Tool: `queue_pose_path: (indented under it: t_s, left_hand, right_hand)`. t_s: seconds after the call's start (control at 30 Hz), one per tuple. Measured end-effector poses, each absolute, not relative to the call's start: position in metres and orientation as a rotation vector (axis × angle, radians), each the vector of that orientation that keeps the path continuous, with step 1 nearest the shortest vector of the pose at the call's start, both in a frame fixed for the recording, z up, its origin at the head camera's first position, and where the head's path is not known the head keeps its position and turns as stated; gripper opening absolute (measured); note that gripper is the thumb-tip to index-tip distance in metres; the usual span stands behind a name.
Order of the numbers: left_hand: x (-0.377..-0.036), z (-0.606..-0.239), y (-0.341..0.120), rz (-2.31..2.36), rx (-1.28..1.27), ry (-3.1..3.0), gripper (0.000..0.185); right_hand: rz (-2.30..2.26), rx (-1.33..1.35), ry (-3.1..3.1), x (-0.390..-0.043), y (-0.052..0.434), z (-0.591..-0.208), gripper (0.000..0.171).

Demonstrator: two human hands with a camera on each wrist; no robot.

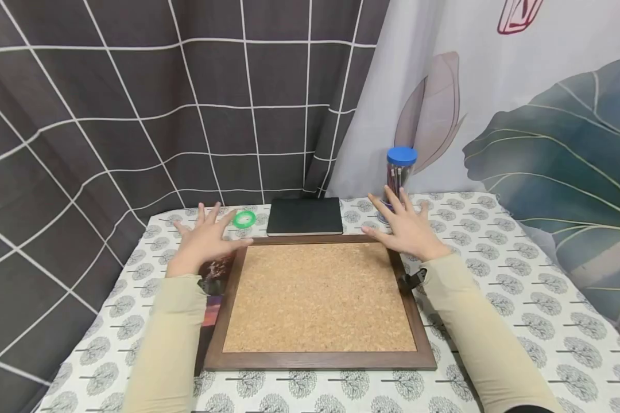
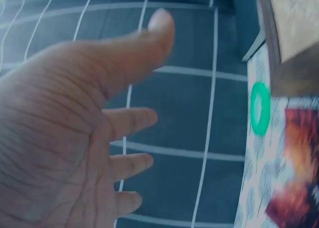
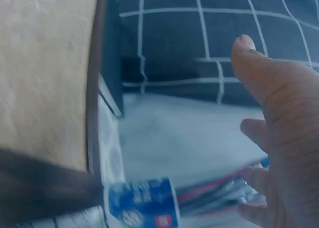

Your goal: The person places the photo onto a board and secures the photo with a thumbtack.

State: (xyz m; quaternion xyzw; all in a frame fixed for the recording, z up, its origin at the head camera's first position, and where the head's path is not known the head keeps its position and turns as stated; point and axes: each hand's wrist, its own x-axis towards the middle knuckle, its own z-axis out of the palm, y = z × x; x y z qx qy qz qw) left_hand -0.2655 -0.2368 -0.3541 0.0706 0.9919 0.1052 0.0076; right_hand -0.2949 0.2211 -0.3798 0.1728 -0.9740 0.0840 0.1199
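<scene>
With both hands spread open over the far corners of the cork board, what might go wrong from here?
1. The right hand is close in front of the tall pencil jar; a careless reach could tip it over.
2. The left hand hovers beside the green tape ring and could knock it off the table's edge.
3. The cork board overlaps a photo; sliding the board may crease it.

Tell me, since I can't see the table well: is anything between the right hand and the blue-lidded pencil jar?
Nothing visible is. The right hand is open, fingers spread, just in front of the pencil jar, with only bare tablecloth around it.
</scene>
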Motion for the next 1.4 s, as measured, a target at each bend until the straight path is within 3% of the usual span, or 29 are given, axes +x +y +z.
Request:
queue_pose_path:
  t_s: [0.1,0.2,0.37,0.5,0.67,1.2,1.4]
  left_hand:
    - [-0.267,-0.353,-0.258,0.381,0.148,3.119,0.095]
    - [-0.271,-0.36,-0.279,0.511,0.087,3.104,0.089]
    - [-0.281,-0.39,-0.297,0.762,0.054,3.027,0.075]
    - [-0.284,-0.413,-0.305,0.846,0.03,2.985,0.067]
    - [-0.283,-0.428,-0.308,0.913,-0.004,2.935,0.065]
    - [-0.285,-0.427,-0.311,1.105,-0.085,2.969,0.034]
    - [-0.285,-0.427,-0.312,1.183,-0.14,2.947,0.033]
  right_hand:
    - [0.376,0.515,-2.819,-0.298,0.236,-0.376,0.077]
    - [0.584,0.546,-2.795,-0.305,0.259,-0.38,0.058]
    - [0.941,0.468,-2.879,-0.315,0.295,-0.412,0.034]
    - [1.142,0.389,-2.973,-0.318,0.311,-0.439,0.032]
    - [1.154,0.517,-2.986,-0.318,0.312,-0.454,0.023]
    - [1.153,0.603,-2.901,-0.317,0.31,-0.461,0.014]
    - [1.127,0.554,-2.913,-0.315,0.312,-0.46,0.017]
